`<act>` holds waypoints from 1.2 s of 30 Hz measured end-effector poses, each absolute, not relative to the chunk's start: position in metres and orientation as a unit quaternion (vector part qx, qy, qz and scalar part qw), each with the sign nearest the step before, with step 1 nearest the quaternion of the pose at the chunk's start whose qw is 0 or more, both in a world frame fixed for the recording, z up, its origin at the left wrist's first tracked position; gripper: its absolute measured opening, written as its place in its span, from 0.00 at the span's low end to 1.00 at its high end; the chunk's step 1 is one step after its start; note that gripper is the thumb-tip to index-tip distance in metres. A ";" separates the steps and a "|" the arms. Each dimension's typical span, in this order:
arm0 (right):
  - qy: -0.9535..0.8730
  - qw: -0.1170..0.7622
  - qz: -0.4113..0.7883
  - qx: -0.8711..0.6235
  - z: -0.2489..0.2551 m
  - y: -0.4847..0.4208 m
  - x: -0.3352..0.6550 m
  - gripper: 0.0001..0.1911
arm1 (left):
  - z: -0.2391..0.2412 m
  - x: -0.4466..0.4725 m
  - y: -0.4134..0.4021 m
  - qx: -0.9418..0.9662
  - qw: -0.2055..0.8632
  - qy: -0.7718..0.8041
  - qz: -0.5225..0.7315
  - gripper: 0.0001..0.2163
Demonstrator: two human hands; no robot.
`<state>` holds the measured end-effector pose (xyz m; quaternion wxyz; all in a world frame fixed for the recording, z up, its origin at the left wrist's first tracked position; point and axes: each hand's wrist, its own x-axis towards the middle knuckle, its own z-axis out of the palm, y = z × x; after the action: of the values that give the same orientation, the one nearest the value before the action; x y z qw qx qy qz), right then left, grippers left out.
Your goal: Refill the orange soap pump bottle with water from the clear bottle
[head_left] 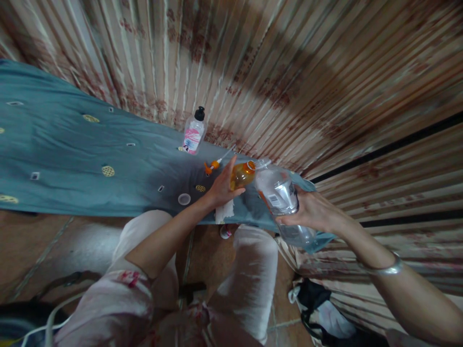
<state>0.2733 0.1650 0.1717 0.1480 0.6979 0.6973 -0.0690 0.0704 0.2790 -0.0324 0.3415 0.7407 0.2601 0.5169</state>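
Note:
My left hand [221, 187] is wrapped round an amber bottle [243, 175] whose open neck faces right. In my right hand [307, 209] is a large clear plastic bottle [278, 190] with a silver label, tilted so its mouth is close to the amber bottle's neck. Whether the two mouths touch, I cannot tell. Just behind my left hand lies an orange spray or pump top [212, 167] with a clear tube. A small white cap [184, 199] rests on the cloth, left of my forearm. White tissue [224, 211] shows beneath my left wrist.
A clear bottle with pink label and black top [194, 132] stands at the back of the teal cloth-covered surface [68, 144]. Pleated curtains [217, 62] hang behind and to the right. A dark bag-like bundle [318, 303] and white cable [60, 308] are below.

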 end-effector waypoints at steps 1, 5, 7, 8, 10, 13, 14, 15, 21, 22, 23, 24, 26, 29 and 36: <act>0.694 0.155 -0.065 0.700 0.172 0.165 0.274 0.35 | -0.033 0.071 0.279 0.740 0.341 0.260 0.518 0.52; 0.697 0.165 -0.050 0.696 0.174 0.166 0.276 0.36 | -0.033 0.072 0.279 0.743 0.337 0.261 0.516 0.52; 0.704 0.165 -0.051 0.689 0.175 0.166 0.277 0.36 | -0.033 0.072 0.279 0.745 0.335 0.260 0.515 0.52; 0.705 0.167 -0.052 0.688 0.175 0.165 0.277 0.36 | -0.033 0.072 0.279 0.745 0.334 0.259 0.516 0.52; 0.705 0.173 -0.050 0.686 0.177 0.165 0.277 0.35 | -0.033 0.072 0.279 0.746 0.332 0.257 0.517 0.51; 0.708 0.182 -0.052 0.680 0.178 0.164 0.277 0.33 | -0.033 0.072 0.279 0.745 0.328 0.257 0.520 0.51; 0.710 0.183 -0.054 0.678 0.178 0.164 0.277 0.32 | -0.034 0.072 0.279 0.745 0.328 0.258 0.520 0.51; 0.709 0.184 -0.055 0.678 0.178 0.164 0.277 0.33 | -0.034 0.073 0.278 0.745 0.328 0.259 0.520 0.51; 0.694 0.186 -0.039 0.695 0.179 0.162 0.277 0.35 | -0.032 0.072 0.278 0.745 0.332 0.256 0.520 0.50; 0.693 0.188 -0.036 0.694 0.179 0.162 0.277 0.34 | -0.032 0.072 0.278 0.743 0.335 0.256 0.520 0.50; 0.693 0.192 -0.033 0.695 0.180 0.162 0.277 0.34 | -0.032 0.072 0.278 0.742 0.338 0.255 0.520 0.50; 0.691 0.195 -0.030 0.696 0.180 0.162 0.277 0.34 | -0.032 0.072 0.278 0.740 0.342 0.256 0.520 0.50; 0.688 0.199 -0.025 0.697 0.180 0.161 0.277 0.35 | -0.031 0.072 0.278 0.737 0.346 0.258 0.520 0.51; 0.688 0.201 -0.032 0.696 0.180 0.161 0.277 0.36 | -0.030 0.073 0.278 0.738 0.344 0.263 0.518 0.50; 0.699 0.195 -0.050 0.687 0.185 0.161 0.275 0.34 | -0.031 0.073 0.277 0.743 0.335 0.261 0.517 0.50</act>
<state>0.2747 0.1611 0.1849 0.1945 0.6866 0.6987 -0.0502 0.0728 0.2770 -0.0310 0.3346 0.7434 0.2607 0.5172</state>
